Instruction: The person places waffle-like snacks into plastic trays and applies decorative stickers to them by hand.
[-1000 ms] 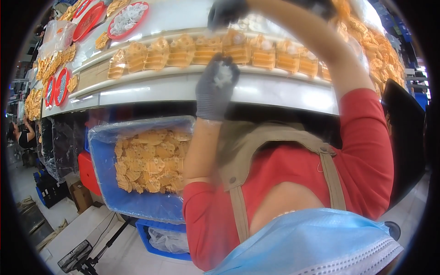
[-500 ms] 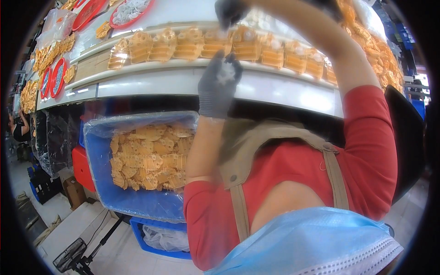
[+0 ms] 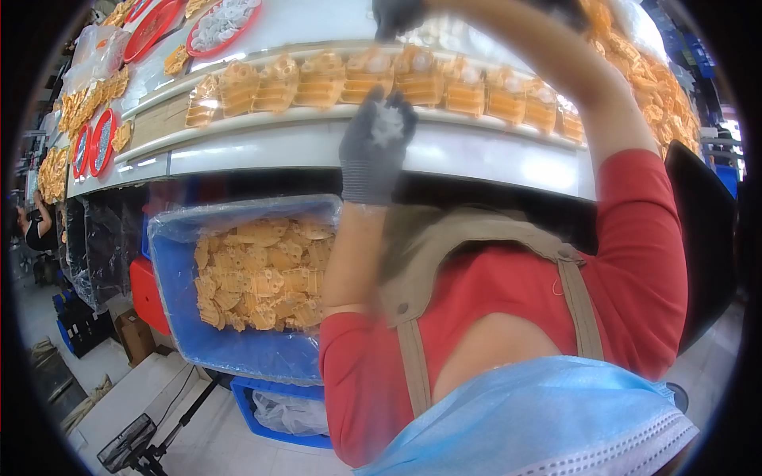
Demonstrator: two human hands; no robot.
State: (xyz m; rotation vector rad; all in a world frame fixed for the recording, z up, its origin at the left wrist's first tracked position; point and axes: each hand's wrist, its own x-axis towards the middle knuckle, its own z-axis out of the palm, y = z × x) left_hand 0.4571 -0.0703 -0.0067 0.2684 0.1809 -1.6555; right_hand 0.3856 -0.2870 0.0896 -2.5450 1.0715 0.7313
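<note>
My left hand (image 3: 376,151), in a dark grey glove, is held palm up in front of a row of orange plastic parts. Its curled fingers cup a small heap of white plastic pieces (image 3: 388,125). The fingertips come close to one orange part (image 3: 369,75) in the row. My right hand (image 3: 399,17), gloved the same way, is above that row, with the arm reaching across from the right. Its fingers look pressed together and point down; blur hides anything between them. Several orange parts (image 3: 418,79) stand side by side along a rail, some bearing white pieces.
A blue lined bin (image 3: 190,337) of orange parts stands below the table at left. Red trays (image 3: 101,139) and a round red tray of white pieces (image 3: 254,20) sit at the upper left. Orange parts (image 3: 635,79) pile at the right. A fan (image 3: 127,444) stands at lower left.
The row of orange parts has shifted slightly left. My left hand has drawn back a little, still cupping the white pieces. My right hand has lifted slightly away from the row.
</note>
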